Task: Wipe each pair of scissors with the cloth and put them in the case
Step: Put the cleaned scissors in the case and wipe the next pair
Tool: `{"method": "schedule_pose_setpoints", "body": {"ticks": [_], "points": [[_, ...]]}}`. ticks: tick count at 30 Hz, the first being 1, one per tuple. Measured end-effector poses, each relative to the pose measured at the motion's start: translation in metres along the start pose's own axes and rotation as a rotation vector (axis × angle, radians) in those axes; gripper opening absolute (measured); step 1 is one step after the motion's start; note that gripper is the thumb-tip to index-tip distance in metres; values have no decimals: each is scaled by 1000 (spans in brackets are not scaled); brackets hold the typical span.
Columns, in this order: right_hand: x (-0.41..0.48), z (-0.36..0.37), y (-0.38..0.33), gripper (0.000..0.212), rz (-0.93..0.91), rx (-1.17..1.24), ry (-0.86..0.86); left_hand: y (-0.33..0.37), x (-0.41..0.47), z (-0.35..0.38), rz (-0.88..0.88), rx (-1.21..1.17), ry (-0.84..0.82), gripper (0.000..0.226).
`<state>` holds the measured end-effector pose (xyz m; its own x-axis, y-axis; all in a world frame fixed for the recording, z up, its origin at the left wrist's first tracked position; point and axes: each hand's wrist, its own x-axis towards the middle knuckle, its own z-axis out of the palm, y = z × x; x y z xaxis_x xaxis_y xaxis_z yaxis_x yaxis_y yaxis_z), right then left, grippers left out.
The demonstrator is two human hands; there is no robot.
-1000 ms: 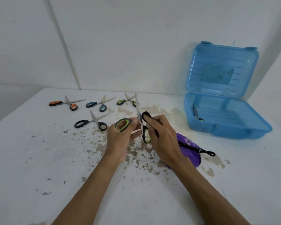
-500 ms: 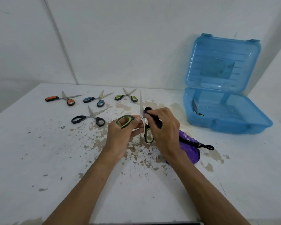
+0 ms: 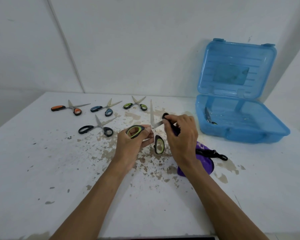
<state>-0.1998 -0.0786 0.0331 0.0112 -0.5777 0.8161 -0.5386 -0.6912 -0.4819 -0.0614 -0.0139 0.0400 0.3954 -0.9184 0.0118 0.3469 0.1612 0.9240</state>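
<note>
Wiping in hand at frame centre: green-and-black-handled steel scissors (image 3: pixel 159 144) raised above the speckled white table (image 3: pixel 42 170), blades spread wide, one pointing up, the other angled right into the cloth. Judged as cleaning of that right-pointing blade, the upright one perhaps yet to do.

To do it well: draw the dark purple cloth (image 3: pixel 203 161) from pivot toward tip, never the reverse. Pinch across the flat faces, away from the cutting edge. Steady the handles against any snapping shut on fingertips. Then turn to the other blade, and close the pair before carrying it right.

Left hand (image 3: pixel 130 146): fingers and thumb curled round the upper handle loop, gripping it, forearm rising from bottom centre.

Right hand (image 3: pixel 182 137): back toward the camera, fingers curled and pinching a dark fold of cloth onto the blade. Rest of the cloth trailing down to the table at lower right of the hands, black cord loop (image 3: pixel 222 157) lying just beyond.

Destination at right of frame: translucent blue plastic case (image 3: pixel 241 135), lid standing open, lone pair (image 3: pixel 208 116) already inside near its left end.

Waiting at left of centre, all lying open and apart: orange-handled scissors (image 3: pixel 66 109), blue-handled scissors (image 3: pixel 102 110), smaller green-handled scissors (image 3: pixel 135 105), black-handled scissors (image 3: pixel 95 129).
</note>
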Motion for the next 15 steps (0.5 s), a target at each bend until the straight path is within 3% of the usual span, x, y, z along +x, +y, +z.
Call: {"method": "schedule_pose_setpoints", "body": {"ticks": [5,15], "points": [[-8,6,-7,16,-34,36,-95,0,0,0,22,7,-15,6],[10,-13,7,15,150,156,159,-1,4,-4,-15,-14,15,8]]}}
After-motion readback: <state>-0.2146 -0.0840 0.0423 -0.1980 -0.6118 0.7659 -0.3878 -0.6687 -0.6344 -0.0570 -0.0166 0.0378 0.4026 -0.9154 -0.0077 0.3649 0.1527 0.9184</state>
